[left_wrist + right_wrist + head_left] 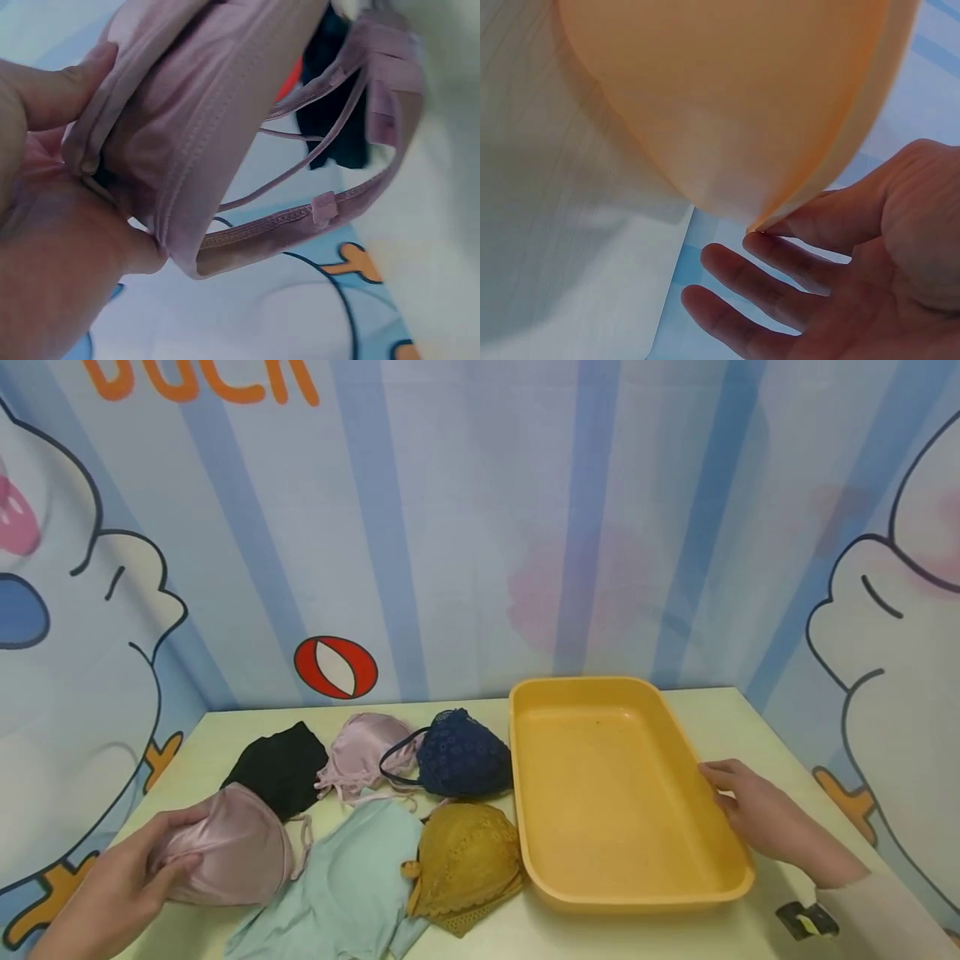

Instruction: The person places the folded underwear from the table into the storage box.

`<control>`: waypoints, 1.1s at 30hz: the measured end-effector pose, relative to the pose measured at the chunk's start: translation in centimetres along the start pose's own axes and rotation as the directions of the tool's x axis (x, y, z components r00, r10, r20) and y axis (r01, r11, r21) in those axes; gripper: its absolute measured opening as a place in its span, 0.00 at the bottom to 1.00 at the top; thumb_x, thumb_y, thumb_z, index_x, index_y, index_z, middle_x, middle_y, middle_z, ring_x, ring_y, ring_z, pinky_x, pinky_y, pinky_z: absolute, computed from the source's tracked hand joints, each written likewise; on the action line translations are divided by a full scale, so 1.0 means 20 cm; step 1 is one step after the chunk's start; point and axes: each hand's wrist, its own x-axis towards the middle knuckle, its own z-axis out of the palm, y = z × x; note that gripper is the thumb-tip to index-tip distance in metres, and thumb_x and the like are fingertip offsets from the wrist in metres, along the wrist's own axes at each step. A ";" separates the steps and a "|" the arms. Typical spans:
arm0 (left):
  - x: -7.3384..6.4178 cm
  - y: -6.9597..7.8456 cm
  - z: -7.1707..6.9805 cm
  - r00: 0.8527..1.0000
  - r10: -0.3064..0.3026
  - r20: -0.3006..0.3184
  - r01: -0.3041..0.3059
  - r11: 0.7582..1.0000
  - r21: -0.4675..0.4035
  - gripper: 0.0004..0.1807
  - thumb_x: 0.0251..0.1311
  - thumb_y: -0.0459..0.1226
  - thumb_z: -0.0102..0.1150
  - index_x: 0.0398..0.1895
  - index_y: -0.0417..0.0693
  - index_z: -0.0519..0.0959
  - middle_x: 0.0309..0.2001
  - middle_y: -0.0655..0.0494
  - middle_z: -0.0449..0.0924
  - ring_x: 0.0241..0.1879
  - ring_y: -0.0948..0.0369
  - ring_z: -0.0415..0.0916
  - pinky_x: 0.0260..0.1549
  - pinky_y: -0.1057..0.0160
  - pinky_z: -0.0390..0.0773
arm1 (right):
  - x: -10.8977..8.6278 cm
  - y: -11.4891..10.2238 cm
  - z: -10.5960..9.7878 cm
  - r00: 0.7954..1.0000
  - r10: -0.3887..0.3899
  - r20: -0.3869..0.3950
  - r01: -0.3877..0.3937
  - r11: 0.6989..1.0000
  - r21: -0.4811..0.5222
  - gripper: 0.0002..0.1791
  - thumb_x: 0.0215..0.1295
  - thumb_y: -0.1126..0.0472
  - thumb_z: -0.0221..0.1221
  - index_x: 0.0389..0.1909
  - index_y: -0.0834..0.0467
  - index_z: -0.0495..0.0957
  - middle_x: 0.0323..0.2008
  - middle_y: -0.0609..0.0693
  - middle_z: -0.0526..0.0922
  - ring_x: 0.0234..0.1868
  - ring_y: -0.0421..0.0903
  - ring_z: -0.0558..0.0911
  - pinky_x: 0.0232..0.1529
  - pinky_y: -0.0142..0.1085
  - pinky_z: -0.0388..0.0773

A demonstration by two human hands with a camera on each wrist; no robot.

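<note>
My left hand (123,881) grips a dusty pink satin bra (243,852) by its cup edge, thumb on one side and fingers on the other. In the left wrist view the band and thin straps of this bra (217,127) dangle in loops. At the right, my right hand (772,822) pinches the right rim of a yellow plastic tub (607,802) between thumb and index finger. The other fingers of the right hand (810,277) spread below the rim in the right wrist view. Nothing lies inside the tub.
Left of the tub lie a navy lace bra (461,756), a mustard bra (468,860), a mint-green padded top (352,877), a light pink bra (367,752) and a black garment (277,768). A striped cartoon backdrop (480,527) rises behind the pale table (570,935).
</note>
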 end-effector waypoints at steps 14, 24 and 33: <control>-0.06 0.28 -0.09 0.921 0.222 -0.319 -0.224 0.974 0.031 0.30 0.53 0.28 0.66 0.60 0.37 0.67 0.53 0.41 0.72 0.29 0.69 0.64 0.21 0.73 0.64 | 0.00 0.00 0.02 0.998 -0.034 -0.043 0.031 0.998 -0.049 0.21 0.66 0.75 0.49 0.60 0.78 0.64 0.54 0.71 0.67 0.53 0.68 0.70 0.45 0.55 0.72; -0.03 0.46 -0.06 0.823 0.362 -0.438 -0.389 0.921 0.030 0.33 0.45 0.22 0.68 0.58 0.39 0.70 0.46 0.46 0.75 0.40 0.64 0.66 0.34 0.79 0.63 | -0.01 0.02 0.03 0.998 -0.027 -0.061 0.024 0.999 -0.048 0.21 0.67 0.74 0.49 0.60 0.77 0.64 0.55 0.70 0.68 0.53 0.68 0.70 0.46 0.54 0.72; -0.01 0.54 -0.05 0.769 0.409 -0.491 -0.461 0.887 0.017 0.37 0.38 0.17 0.68 0.57 0.37 0.70 0.45 0.49 0.75 0.38 0.68 0.64 0.35 0.78 0.64 | -0.01 0.02 0.02 0.999 -0.021 -0.048 0.019 0.999 -0.033 0.21 0.67 0.75 0.48 0.60 0.77 0.65 0.55 0.70 0.68 0.54 0.67 0.70 0.46 0.54 0.73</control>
